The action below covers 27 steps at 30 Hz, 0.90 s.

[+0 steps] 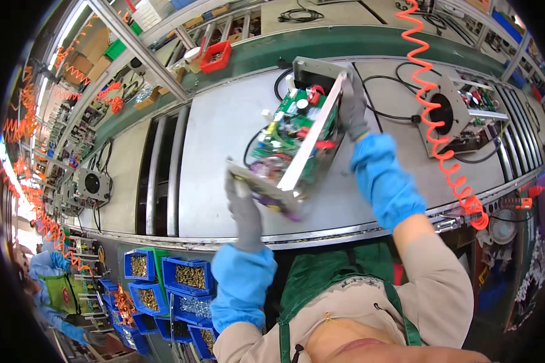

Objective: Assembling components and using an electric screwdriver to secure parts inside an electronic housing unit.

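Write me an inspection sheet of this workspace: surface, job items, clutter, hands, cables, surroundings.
Surface: grey work plate, metal rollers at its left.
Job items: open-framed unit with a green circuit board and white rail, partly blurred; a second unit stands to the right.
Clutter: red bin beyond the plate; blue bin of small metal parts below the near edge.
Hands: both gloved; left hand against the near end panel, right hand at the rail's far end.
Cables: black cable by the second unit; coiled orange hose at right.
Surroundings: co-worker at far left.
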Each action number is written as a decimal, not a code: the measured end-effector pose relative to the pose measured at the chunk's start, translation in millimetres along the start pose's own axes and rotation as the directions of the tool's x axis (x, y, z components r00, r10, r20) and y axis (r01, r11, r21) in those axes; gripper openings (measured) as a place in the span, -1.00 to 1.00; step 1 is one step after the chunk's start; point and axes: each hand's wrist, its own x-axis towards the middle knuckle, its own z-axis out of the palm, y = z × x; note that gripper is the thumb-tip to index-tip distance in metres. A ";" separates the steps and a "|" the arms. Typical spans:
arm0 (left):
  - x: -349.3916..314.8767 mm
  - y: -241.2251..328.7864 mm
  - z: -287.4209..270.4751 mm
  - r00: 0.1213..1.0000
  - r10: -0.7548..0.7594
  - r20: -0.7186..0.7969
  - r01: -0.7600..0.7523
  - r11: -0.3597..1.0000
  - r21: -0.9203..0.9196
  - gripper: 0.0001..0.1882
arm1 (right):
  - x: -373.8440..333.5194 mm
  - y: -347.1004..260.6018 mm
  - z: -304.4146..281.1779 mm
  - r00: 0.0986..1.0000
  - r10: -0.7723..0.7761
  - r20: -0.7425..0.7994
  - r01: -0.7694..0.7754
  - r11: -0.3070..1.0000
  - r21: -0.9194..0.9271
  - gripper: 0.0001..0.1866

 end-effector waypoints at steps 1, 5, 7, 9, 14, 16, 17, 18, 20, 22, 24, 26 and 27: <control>-23.2 3.4 7.9 0.998 -0.015 0.068 0.010 0.998 0.069 -0.41 | 31.1 15.0 1.3 0.979 -0.118 0.163 0.120 0.993 -0.003 -0.39; -40.0 3.6 2.3 0.830 0.049 0.556 0.065 0.981 -0.183 -0.34 | 70.8 -18.5 -60.4 0.940 -0.233 0.248 0.336 0.752 -0.567 -0.39; 8.5 2.0 5.9 0.924 -0.071 0.377 0.129 0.983 -0.132 -0.49 | 22.4 -76.5 -103.8 0.986 -0.017 0.163 -0.015 0.981 0.193 -0.59; 70.2 -1.4 30.9 0.966 0.004 0.259 0.027 0.993 -0.116 -0.54 | -69.0 -75.6 -172.0 0.951 0.138 0.276 -0.218 0.934 0.284 -0.84; 204.0 -34.8 131.4 0.781 0.253 0.571 -0.322 0.947 0.021 -0.47 | -200.7 -131.0 -157.2 0.684 0.207 0.700 -0.141 0.978 -0.152 -0.68; 218.1 -33.6 160.7 0.789 -0.010 0.614 -0.055 0.995 0.087 -0.62 | -213.1 -110.9 -142.8 0.765 0.160 0.624 -0.014 0.973 -0.232 -0.58; 218.9 -35.5 165.6 0.777 0.022 0.630 -0.050 0.998 0.026 -0.62 | -218.4 -104.4 -141.7 0.824 0.091 0.560 0.109 0.944 -0.313 -0.48; 218.7 -38.1 164.1 0.768 0.055 0.638 -0.043 0.998 -0.034 -0.63 | -222.5 -102.8 -142.2 0.828 0.098 0.552 0.101 0.942 -0.320 -0.48; 211.6 -51.4 144.7 0.813 0.099 0.573 -0.157 0.986 0.053 -0.64 | -229.5 -100.7 -140.2 0.853 0.090 0.514 0.136 0.913 -0.385 -0.39; 203.3 -74.4 109.5 0.897 0.231 0.377 -0.309 0.937 0.161 -0.67 | -239.5 -102.7 -144.3 0.836 0.142 0.529 0.071 0.930 -0.362 -0.22; 170.4 -61.0 83.2 0.945 0.189 0.268 -0.264 0.924 0.278 -0.71 | -247.0 -118.2 -146.2 0.851 0.076 0.520 0.252 0.809 -0.531 0.02; 135.7 -55.2 51.4 0.986 0.129 0.109 -0.162 0.909 0.385 -0.74 | -257.8 -120.7 -138.6 0.819 0.182 0.544 0.185 0.814 -0.551 0.26; 115.5 -47.3 40.0 0.990 0.132 0.059 -0.144 0.895 0.423 -0.75 | -259.3 -117.6 -134.0 0.874 0.140 0.465 0.153 0.829 -0.537 0.17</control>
